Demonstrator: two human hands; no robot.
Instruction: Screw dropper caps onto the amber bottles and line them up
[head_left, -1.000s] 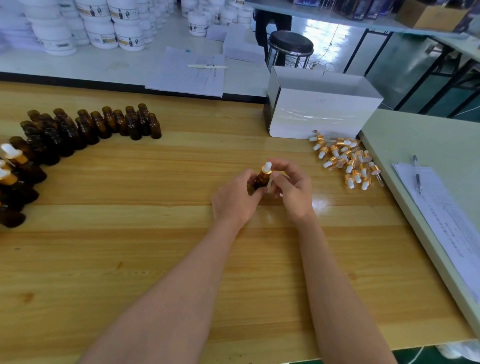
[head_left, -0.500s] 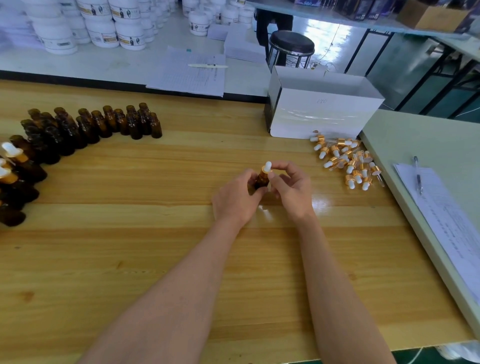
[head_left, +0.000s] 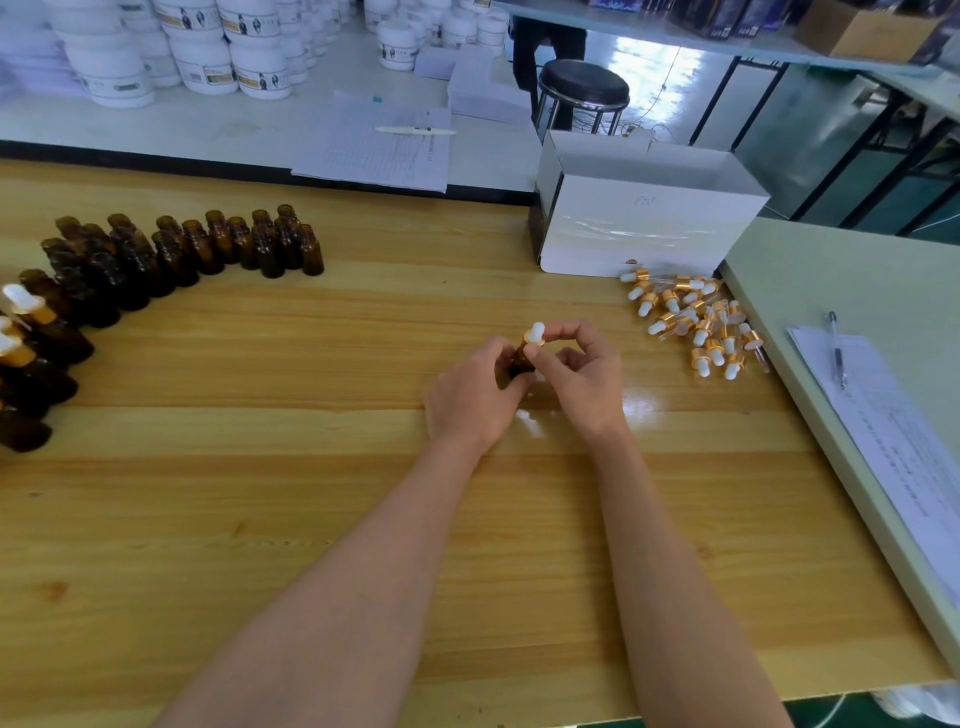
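Head view, and it's the only one. Your left hand (head_left: 475, 400) is wrapped round the bottle (head_left: 521, 358), gripping it low on the body at mid-table (head_left: 311, 493). That leaves the neck free and gives you something to turn against. I can't tell whether its base touches the wood, because your fingers hide it.

Your right hand (head_left: 582, 384) pinches the cap (head_left: 535, 332) at the gold collar with thumb and forefinger, and the other fingers are curled loosely out of the way. The white bulb sticks up above the pinch, so you turn the collar without squeezing the rubber. The cap sits on the neck, so I'd call this the tightening step, though how far home the thread is can't be seen.

The loose caps (head_left: 696, 322) lie in a heap to your right, just in front of the white box (head_left: 639, 228) and within your right hand's reach. The open bottles (head_left: 182, 254) stand packed in rows at far left, on your left hand's side. The capped bottles (head_left: 31, 332) sit at the left edge, near the open ones, and this bottle probably joins them. Only a few are capped, so most of the job is ahead.
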